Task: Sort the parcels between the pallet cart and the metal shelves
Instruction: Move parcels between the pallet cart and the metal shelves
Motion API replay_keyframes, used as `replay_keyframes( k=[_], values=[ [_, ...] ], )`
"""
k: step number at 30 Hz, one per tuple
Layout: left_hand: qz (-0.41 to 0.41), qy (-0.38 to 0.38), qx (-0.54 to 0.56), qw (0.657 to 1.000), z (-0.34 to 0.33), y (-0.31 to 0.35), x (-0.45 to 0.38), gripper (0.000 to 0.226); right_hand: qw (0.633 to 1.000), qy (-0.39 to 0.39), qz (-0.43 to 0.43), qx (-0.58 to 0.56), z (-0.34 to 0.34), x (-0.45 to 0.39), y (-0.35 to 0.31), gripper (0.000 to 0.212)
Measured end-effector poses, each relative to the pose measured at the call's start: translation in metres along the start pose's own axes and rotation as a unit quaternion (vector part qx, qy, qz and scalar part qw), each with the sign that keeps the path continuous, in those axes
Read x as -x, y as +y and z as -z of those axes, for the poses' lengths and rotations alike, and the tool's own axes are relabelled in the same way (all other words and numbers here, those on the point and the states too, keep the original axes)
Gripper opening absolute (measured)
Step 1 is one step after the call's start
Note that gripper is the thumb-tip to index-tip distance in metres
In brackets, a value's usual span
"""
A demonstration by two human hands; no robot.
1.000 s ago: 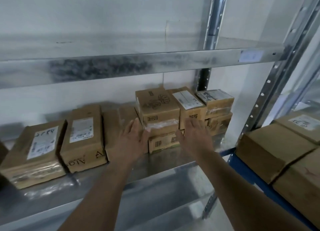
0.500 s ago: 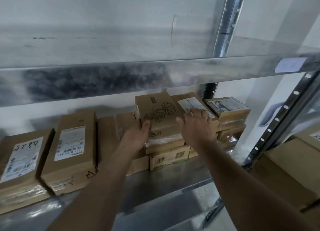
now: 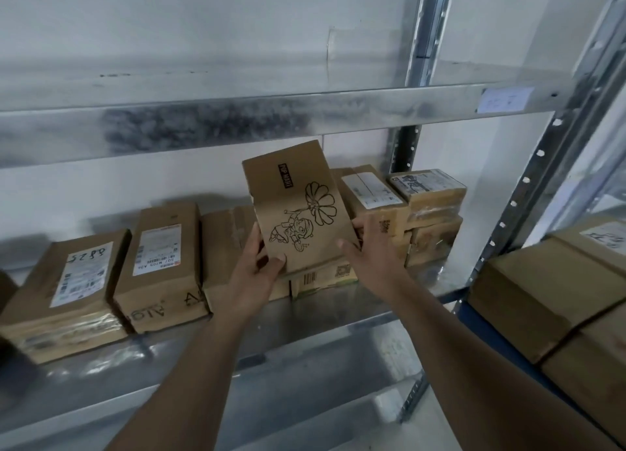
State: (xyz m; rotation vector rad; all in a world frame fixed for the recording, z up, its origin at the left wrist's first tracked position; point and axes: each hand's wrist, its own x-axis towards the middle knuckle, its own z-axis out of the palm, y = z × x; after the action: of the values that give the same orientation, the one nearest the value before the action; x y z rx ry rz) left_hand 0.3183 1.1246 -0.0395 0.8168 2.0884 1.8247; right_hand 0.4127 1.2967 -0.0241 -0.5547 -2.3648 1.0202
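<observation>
Both hands hold one parcel: a brown cardboard box printed with a cartoon figure under a flower (image 3: 298, 210), tilted up on its near edge above the stack at the centre of the metal shelf (image 3: 305, 328). The left hand (image 3: 252, 276) grips the box's lower corner at about 7 o'clock, thumb on the printed face, other fingers behind and not visible. The right hand (image 3: 372, 255) holds the opposite edge at about 4 o'clock, thumb on the face and fingers curled round the side. The box's lower edge appears to sit on or just above a barcoded box (image 3: 321, 276) beneath; contact cannot be confirmed. At 3 o'clock, just beside the held box, stands a labelled stack (image 3: 372, 200) with a further stack (image 3: 428, 193) beyond it. At 9 o'clock lie larger parcels, one hand-numbered (image 3: 72, 274), one with a printed label (image 3: 159, 254). Risks, as judged: both grips sit low on the box, so its top could tip backwards toward the wall or strike the upper shelf beam (image 3: 305, 118) if lifted steeply. Dragging the lower edge outward could pull the barcoded box off the shelf front. The right hand's knuckles are close to the neighbouring stack and could dislodge it.
</observation>
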Motion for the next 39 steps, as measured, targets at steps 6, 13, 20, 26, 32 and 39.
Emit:
replay_keyframes(
  k=[6, 13, 20, 26, 32, 39],
  values=[
    [-0.045, -0.017, 0.014, 0.999, 0.002, 0.004, 0.062, 0.067, 0.988, -0.044, -0.035, -0.144, 0.007, 0.06, 0.001, 0.039],
    [-0.038, -0.06, 0.006, 0.997, -0.01, 0.008, 0.134, 0.068, 0.995, -0.034, -0.016, -0.094, 0.03, 0.15, 0.002, 0.068],
    [-0.07, -0.122, 0.01, 0.99, -0.051, 0.02, 0.182, 0.072, 0.996, 0.057, -0.049, -0.047, 0.072, 0.229, 0.009, 0.068],
    [-0.095, -0.169, -0.001, 0.981, -0.097, 0.032, 0.212, 0.074, 0.99, 0.115, -0.067, -0.042, 0.118, 0.289, 0.021, 0.066],
    [-0.132, -0.245, -0.001, 0.961, -0.155, 0.061, 0.232, 0.074, 0.975, 0.203, -0.09, -0.032, 0.167, 0.342, 0.033, 0.069],
    [-0.166, -0.336, -0.019, 0.927, -0.223, 0.102, 0.24, 0.077, 0.941, 0.32, -0.114, 0.012, 0.224, 0.387, 0.044, 0.066]
  ],
)
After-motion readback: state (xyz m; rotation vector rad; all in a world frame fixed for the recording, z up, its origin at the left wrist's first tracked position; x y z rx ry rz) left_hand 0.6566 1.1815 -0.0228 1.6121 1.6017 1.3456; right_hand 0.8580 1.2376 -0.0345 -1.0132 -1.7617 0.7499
